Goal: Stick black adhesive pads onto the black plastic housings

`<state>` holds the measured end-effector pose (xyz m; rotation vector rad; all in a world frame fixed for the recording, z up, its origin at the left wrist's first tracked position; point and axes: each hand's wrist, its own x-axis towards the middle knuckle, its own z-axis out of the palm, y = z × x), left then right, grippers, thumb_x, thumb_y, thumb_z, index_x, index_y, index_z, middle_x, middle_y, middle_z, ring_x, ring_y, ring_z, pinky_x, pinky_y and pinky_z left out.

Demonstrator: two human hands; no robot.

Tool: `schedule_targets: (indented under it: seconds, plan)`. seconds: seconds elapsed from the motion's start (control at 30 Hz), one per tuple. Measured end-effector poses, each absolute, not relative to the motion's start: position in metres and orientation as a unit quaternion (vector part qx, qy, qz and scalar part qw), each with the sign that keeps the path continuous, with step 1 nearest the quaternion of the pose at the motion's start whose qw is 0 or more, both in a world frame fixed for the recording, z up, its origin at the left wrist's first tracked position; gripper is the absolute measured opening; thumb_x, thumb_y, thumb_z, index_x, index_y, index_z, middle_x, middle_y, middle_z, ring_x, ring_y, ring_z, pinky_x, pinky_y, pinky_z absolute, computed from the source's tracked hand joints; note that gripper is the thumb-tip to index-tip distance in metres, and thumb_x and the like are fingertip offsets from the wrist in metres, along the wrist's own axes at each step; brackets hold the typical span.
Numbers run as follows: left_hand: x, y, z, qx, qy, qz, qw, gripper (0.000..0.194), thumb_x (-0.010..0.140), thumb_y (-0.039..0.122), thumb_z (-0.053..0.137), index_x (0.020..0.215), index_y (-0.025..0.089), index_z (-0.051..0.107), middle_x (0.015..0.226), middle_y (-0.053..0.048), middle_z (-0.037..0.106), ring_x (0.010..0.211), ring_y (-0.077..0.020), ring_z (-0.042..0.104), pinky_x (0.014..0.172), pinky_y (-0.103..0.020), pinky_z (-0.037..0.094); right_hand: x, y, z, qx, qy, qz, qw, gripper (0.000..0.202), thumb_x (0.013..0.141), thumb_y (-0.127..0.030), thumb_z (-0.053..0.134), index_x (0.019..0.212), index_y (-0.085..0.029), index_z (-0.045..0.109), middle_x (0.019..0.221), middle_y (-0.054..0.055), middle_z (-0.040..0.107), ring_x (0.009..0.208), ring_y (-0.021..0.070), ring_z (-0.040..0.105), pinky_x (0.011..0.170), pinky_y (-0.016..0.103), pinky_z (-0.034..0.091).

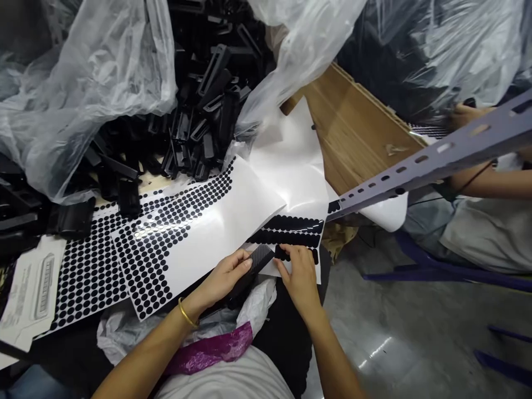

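Observation:
My left hand (226, 277), with a gold-coloured bangle at its wrist, grips a black plastic part with a ribbed face (261, 256) between thumb and fingers. Close to its right end is my right hand (301, 274), thumb and fingertips bent around the edge of a black sticker (278, 251). Under those fingers lies a white backing sheet (319, 272) with rows of black round stickers. To the left, a partly used sticker sheet (220, 221) overlaps another dotted sheet (87, 266). Whether the sticker is fully off its backing is hidden by my fingers.
Many black plastic parts (211, 105) are piled at the back, under clear plastic bags (103, 72). A cardboard box (357, 122) and a slotted metal bar (424, 160) stand right. Another person's arm (490, 180) shows beyond the bar. A printed carton piece (31, 288) lies left.

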<state>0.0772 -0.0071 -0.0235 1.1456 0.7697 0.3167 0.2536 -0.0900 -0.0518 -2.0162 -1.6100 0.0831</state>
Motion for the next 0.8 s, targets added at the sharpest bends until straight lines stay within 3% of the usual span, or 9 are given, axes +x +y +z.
schedule_targets:
  seconds: [0.2, 0.47, 0.63, 0.8]
  plan:
    - [0.084, -0.008, -0.025, 0.472, 0.392, 0.139, 0.778, 0.034, 0.078, 0.050, 0.056, 0.073, 0.017, 0.047, 0.064, 0.005, 0.041, 0.058, -0.0091, 0.034, 0.055, -0.022, 0.028, 0.248, -0.081, -0.047, -0.754, -0.589, 0.044, 0.289, 0.011, 0.083, -0.019, 0.052, 0.093, -0.021, 0.057, 0.086, 0.007, 0.055, 0.080, 0.0230, 0.051, 0.071, 0.037, 0.044]
    - [0.089, -0.011, -0.026, 0.407, 0.382, 0.185, 0.809, 0.027, 0.079, 0.041, 0.060, 0.075, 0.016, 0.052, 0.070, 0.003, 0.053, 0.061, -0.0078, 0.046, 0.059, -0.020, 0.039, 0.241, -0.075, -0.047, -0.723, -0.596, 0.098, 0.336, 0.013, 0.083, -0.013, 0.044, 0.079, -0.021, 0.053, 0.077, 0.004, 0.057, 0.073, 0.0196, 0.050, 0.067, 0.033, 0.042]
    - [0.076, -0.018, -0.008, 0.281, 0.336, 0.196, 0.877, 0.019, 0.083, 0.035, 0.054, 0.089, 0.017, 0.050, 0.095, -0.007, 0.064, 0.077, -0.0165, 0.063, 0.069, -0.032, 0.051, 0.243, -0.080, -0.040, -0.747, -0.496, 0.156, 0.415, 0.005, 0.082, -0.021, 0.052, 0.086, -0.021, 0.055, 0.071, -0.001, 0.055, 0.061, 0.0141, 0.048, 0.059, 0.028, 0.041]
    - [0.066, -0.017, 0.001, 0.250, 0.308, 0.277, 0.876, 0.026, 0.083, 0.023, 0.055, 0.108, 0.022, 0.048, 0.122, -0.009, 0.055, 0.102, -0.0222, 0.061, 0.079, -0.038, 0.053, 0.241, -0.082, -0.023, -0.697, -0.387, 0.301, 0.523, 0.013, 0.074, -0.032, 0.065, 0.076, -0.021, 0.058, 0.070, -0.001, 0.058, 0.063, 0.0131, 0.053, 0.059, 0.026, 0.044]
